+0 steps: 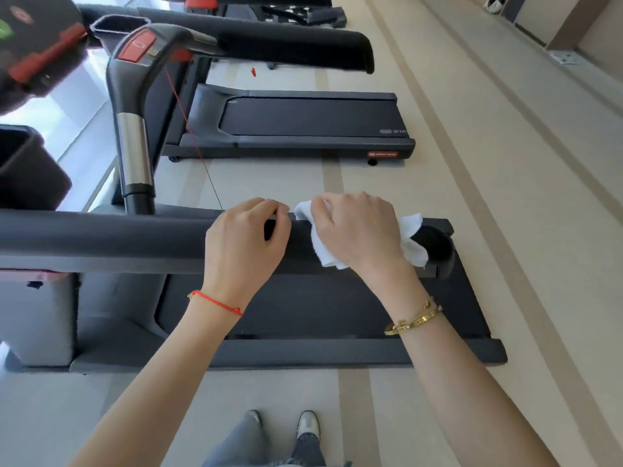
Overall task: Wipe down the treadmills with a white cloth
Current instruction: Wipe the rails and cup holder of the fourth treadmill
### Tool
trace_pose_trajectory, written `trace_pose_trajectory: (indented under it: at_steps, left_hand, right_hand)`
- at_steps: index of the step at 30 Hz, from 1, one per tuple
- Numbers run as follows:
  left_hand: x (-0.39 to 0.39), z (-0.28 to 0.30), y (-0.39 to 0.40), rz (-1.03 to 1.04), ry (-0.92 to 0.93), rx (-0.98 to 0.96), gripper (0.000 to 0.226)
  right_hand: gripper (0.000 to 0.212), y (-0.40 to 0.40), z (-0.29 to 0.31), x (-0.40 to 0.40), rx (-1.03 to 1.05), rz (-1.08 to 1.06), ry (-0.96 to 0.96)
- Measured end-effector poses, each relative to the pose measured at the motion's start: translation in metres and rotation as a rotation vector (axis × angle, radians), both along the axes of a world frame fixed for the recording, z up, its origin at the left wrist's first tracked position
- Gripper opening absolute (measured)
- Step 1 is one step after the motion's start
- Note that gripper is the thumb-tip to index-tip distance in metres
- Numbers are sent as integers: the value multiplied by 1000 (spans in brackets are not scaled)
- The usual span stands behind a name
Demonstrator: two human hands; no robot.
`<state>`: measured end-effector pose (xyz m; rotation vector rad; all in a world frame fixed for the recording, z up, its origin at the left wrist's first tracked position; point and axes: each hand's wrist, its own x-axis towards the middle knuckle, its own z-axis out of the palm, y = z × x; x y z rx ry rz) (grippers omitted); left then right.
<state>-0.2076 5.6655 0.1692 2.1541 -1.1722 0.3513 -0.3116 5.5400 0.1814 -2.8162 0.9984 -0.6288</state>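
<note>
Left hand (247, 239) grip clenched on handrail (101, 239) | right hand (357, 230) grip clutching white cloth (323, 254) near rail end

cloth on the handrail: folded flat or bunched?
Bunched. The white cloth is crumpled under the right hand on the handrail, loose ends sticking out both sides.

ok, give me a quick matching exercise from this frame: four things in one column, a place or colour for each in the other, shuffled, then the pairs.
Column 1
1. white cloth
2. left hand
3. red string bracelet
4. gold bangle

Column 2
A. on the right wrist
B. under the right hand, on the near treadmill's handrail
C. on the left wrist
D. on the handrail, beside the cloth

Pairs: 1-B, 2-D, 3-C, 4-A
</note>
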Motion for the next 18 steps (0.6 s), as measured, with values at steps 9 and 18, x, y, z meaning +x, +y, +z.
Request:
trace_pose_trajectory:
  at_steps: [9, 18]
  left_hand:
    - [79, 6, 81, 103, -59, -54, 20]
    - [156, 4, 159, 202, -169, -84, 19]
  right_hand:
    - [37, 76, -1, 79, -153, 163, -111]
    - [41, 158, -14, 160, -268, 207, -270]
